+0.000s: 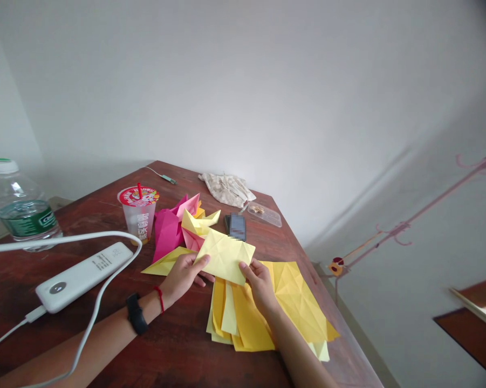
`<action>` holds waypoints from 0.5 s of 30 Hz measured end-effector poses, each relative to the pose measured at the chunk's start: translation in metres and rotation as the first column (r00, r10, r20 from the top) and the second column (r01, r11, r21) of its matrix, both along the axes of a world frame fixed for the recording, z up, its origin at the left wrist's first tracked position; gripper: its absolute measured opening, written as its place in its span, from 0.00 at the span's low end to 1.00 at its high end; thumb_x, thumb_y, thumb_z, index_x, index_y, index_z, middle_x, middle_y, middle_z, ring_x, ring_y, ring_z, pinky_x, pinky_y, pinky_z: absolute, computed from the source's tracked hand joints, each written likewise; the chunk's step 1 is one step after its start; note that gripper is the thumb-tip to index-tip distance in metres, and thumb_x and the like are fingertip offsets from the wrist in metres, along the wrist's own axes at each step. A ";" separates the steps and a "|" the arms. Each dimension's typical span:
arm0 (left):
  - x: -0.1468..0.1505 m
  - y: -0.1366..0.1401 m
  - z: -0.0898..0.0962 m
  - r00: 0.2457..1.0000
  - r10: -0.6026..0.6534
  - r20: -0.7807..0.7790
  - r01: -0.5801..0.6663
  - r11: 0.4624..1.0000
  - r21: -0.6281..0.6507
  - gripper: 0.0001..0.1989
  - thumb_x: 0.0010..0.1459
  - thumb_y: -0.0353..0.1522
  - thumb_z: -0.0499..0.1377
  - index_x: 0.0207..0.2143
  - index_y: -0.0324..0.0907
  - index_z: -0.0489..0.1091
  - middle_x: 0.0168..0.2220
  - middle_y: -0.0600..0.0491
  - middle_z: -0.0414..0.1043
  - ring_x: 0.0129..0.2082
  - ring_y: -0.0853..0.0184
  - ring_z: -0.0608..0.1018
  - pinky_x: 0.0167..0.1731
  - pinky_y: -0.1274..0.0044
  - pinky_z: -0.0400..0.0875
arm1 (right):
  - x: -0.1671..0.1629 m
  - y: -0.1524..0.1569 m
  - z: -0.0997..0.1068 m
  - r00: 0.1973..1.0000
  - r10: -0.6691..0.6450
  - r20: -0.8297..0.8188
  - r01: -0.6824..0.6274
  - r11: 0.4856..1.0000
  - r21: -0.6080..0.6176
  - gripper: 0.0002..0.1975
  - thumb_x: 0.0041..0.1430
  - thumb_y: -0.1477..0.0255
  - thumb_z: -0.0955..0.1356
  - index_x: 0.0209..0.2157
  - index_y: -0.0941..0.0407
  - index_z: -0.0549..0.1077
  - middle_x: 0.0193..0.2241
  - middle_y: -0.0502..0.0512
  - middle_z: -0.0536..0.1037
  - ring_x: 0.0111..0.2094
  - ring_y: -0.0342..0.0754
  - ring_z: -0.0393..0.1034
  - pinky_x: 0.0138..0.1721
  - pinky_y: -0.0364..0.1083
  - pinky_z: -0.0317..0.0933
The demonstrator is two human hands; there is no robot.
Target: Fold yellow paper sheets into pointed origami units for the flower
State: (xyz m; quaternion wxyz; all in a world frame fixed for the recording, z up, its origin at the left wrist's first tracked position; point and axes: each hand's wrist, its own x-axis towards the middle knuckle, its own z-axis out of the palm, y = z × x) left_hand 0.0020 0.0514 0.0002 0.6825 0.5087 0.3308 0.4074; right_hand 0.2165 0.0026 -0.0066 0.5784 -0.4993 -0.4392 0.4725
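A pale yellow sheet of folded paper [225, 256] with crease lines is held up above the table between both hands. My left hand [186, 275] pinches its lower left corner, thumb on top. At the lower right edge, my right hand [259, 280] grips it with the thumb on the front face. Beneath and to the right lies a stack of creased yellow papers [299, 296], partly covered by my right forearm. Behind the held sheet are folded magenta paper [168, 231] and pale yellow folded paper [202, 221], with pink pieces among them.
A lidded drink cup [139, 215], a water bottle [24, 210] and a white power bank [84, 275] with a looping cable stand or lie on the left. Toward the back are a phone [237, 226], a clear plastic box [267, 214] and a crumpled cloth [226, 188].
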 end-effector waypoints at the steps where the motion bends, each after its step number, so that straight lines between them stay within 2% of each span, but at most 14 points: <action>1: 0.000 -0.001 0.001 1.000 -0.009 0.008 0.009 1.000 -0.006 0.25 0.54 0.49 0.64 0.37 0.33 0.74 0.33 0.42 0.82 0.29 0.59 0.85 0.19 0.81 0.73 | -0.001 0.000 0.000 1.000 0.012 -0.004 -0.012 1.000 -0.006 0.21 0.50 0.54 0.75 0.36 0.56 0.78 0.31 0.56 0.81 0.30 0.51 0.74 0.31 0.46 0.66; 7: 0.000 -0.005 0.003 0.999 -0.018 0.052 0.020 0.999 -0.041 0.27 0.54 0.51 0.64 0.38 0.34 0.73 0.33 0.41 0.82 0.29 0.59 0.85 0.20 0.80 0.74 | -0.002 -0.002 0.001 0.994 0.082 0.075 -0.082 0.997 -0.006 0.18 0.53 0.56 0.74 0.30 0.58 0.79 0.22 0.54 0.77 0.22 0.47 0.68 0.24 0.45 0.63; 12: 0.001 -0.003 0.000 0.999 -0.033 0.038 0.034 0.999 -0.038 0.27 0.55 0.52 0.62 0.38 0.34 0.73 0.33 0.41 0.81 0.27 0.61 0.84 0.19 0.81 0.73 | -0.001 0.000 0.000 0.992 0.023 0.127 -0.022 1.000 -0.005 0.19 0.51 0.54 0.75 0.32 0.57 0.80 0.24 0.54 0.78 0.21 0.47 0.68 0.24 0.45 0.65; 15: 0.001 -0.003 -0.004 0.992 -0.120 -0.048 0.119 0.993 -0.014 0.25 0.55 0.49 0.64 0.39 0.33 0.74 0.35 0.40 0.82 0.27 0.61 0.84 0.19 0.81 0.73 | 0.000 0.001 -0.001 0.989 -0.006 0.148 0.005 1.000 0.010 0.20 0.51 0.53 0.75 0.33 0.57 0.79 0.24 0.54 0.78 0.22 0.47 0.69 0.24 0.45 0.65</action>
